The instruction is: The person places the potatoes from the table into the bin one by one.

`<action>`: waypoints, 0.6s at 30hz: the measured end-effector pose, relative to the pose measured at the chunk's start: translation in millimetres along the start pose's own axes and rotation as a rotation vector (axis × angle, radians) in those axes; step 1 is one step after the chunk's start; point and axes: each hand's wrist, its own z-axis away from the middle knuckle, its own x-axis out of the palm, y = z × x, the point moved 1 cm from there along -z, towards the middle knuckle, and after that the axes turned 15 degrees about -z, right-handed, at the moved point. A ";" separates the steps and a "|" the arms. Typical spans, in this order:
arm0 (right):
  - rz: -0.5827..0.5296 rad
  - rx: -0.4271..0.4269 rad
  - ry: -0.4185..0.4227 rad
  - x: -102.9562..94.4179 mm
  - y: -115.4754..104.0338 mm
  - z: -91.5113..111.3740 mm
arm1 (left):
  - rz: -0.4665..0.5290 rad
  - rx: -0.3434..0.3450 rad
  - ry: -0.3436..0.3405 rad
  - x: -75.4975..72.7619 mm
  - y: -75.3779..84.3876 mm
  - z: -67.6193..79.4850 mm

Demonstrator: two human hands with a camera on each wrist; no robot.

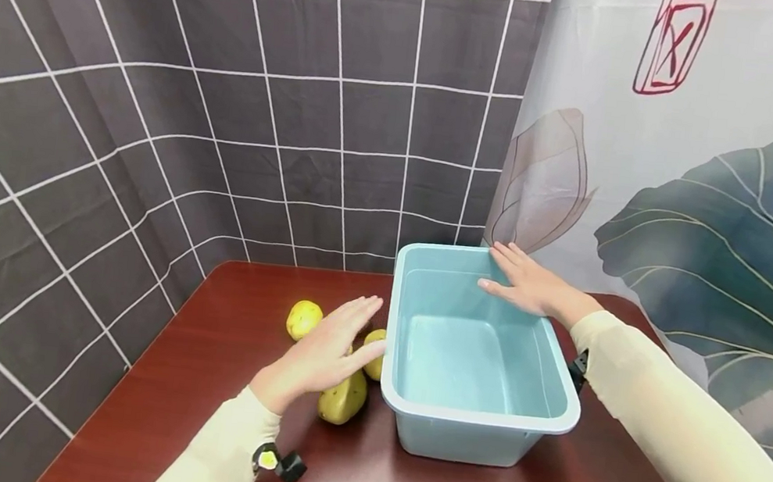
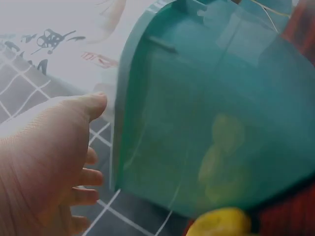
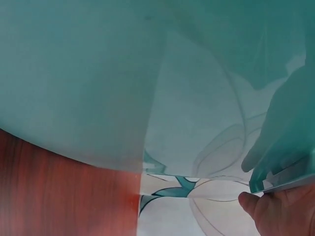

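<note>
A light blue plastic basin stands upright on the table. My right hand rests across its far right rim, with fingers extended towards the back corner and the thumb over the inside. To the left of the basin is my left hand, palm turned towards it and fingers straight. In the left wrist view a narrow gap lies between that thumb and the basin's edge. Beneath and around the left hand are yellow, potato-like items: one farther back, one in front, one beside the basin and partly hidden.
The reddish-brown table runs back to a dark curtain with white grid lines. Behind its right side hangs a white curtain printed with leaves. The basin's inside holds nothing.
</note>
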 end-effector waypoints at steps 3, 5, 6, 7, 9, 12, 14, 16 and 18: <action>0.014 -0.008 -0.008 0.0 0.0 -1.4 | -0.018 -0.013 -0.018 -3.0 -10.3 14.3; 0.025 -0.007 -0.003 -1.5 -0.5 -1.4 | -0.047 -0.029 -0.033 -3.8 -17.0 22.3; 0.028 -0.004 -0.001 -2.1 -0.7 -1.2 | -0.066 -0.038 -0.042 -3.5 -20.0 26.2; 0.032 -0.001 0.000 -2.8 -1.0 -0.9 | -0.078 -0.046 -0.050 -3.1 -22.9 30.1; 0.035 0.003 0.000 -3.7 -1.8 -0.3 | -0.101 -0.056 -0.059 -0.8 -28.0 37.7; 0.036 0.009 0.007 -3.6 -1.7 0.3 | -0.117 -0.041 -0.059 5.0 -33.0 47.1; 0.038 0.010 0.005 -2.7 -1.0 0.3 | -0.109 -0.028 -0.053 10.4 -34.9 52.8; 0.039 0.010 0.002 -1.4 -0.3 -0.2 | -0.098 -0.023 -0.055 16.3 -35.8 57.9; 0.043 0.010 -0.006 -0.6 0.0 -0.9 | -0.082 -0.033 -0.062 21.5 -35.7 62.1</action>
